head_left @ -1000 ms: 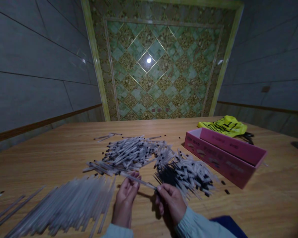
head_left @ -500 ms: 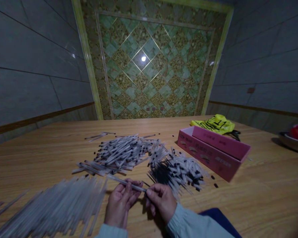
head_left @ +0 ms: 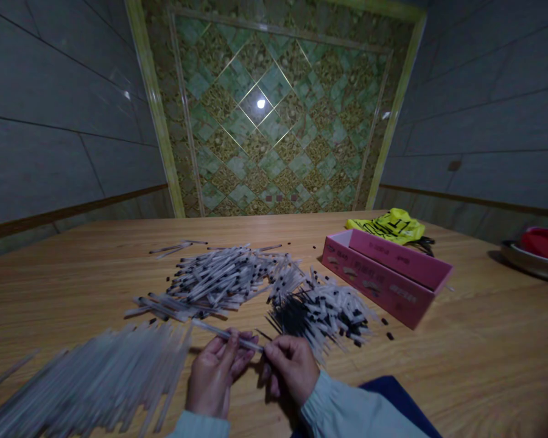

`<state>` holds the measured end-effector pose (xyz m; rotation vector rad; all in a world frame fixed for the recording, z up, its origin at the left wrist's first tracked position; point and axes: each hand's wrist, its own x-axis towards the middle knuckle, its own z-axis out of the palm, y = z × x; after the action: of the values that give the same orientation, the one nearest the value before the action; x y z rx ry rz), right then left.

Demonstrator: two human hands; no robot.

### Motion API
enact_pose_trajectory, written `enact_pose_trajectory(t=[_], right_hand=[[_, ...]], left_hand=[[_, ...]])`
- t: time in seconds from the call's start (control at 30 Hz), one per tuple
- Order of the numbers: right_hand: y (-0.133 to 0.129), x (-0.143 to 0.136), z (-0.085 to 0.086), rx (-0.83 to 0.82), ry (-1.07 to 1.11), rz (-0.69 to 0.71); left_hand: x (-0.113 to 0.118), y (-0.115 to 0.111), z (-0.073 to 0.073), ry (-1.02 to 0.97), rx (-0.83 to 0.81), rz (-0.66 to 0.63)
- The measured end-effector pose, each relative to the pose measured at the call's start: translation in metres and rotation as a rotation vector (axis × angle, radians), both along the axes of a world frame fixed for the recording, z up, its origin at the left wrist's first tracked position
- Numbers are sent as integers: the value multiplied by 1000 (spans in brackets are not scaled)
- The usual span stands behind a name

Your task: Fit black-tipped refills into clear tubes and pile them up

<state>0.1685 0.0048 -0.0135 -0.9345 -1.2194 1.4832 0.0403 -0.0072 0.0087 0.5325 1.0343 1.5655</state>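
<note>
My left hand (head_left: 214,371) is closed around a slim clear plastic tube (head_left: 212,329), which slants from upper left down to the right. At the tube's right end, the thumb and fingers of my right hand (head_left: 292,365) are pinched; a small dark bit shows there, too blurred to name. A thin dark stick (head_left: 263,334) juts up just beside the right fingertips; whether that hand holds it I cannot tell. Behind my right hand lies a heap of short white pieces with black ends (head_left: 342,310), along with a bunch of thin black sticks (head_left: 290,313).
Long clear tubes (head_left: 95,377) lie side by side at the left front. A pile of black-ended tubes (head_left: 214,277) covers the table's middle. To the right stand a pink box (head_left: 383,286), a yellow bag (head_left: 393,226) and a metal dish (head_left: 530,261) with something red. Loose black caps (head_left: 389,336) lie around.
The view has shifted slightly, moving everything a little left. Both hands keep the same hold at the tube, with no other clear difference.
</note>
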Motion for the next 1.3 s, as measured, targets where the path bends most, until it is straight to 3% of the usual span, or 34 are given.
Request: enact_pose_trajectory(t=[0.23,0.43,0.67,0.83,1.03,1.3], right_hand=[[-3,-1,6,64,-33,-160],[-2,-1,1,36,-52,-67],[-3,1,6,105,-87,-168],[-1,2,4,82,-164,-107],[-1,3,4,160,-235,-226],[-3,2,2,115,-282,-156]], left_hand=[[-1,1,-2,13,-32,4],[-1,1,-2,3,-28,1],[-2,2,-5,-30,-47,-7],[-1,2,-3,-30,-56,-16],[-1,1,-2,-15,-54,-9],[-1,2,-4,17,-66,8]])
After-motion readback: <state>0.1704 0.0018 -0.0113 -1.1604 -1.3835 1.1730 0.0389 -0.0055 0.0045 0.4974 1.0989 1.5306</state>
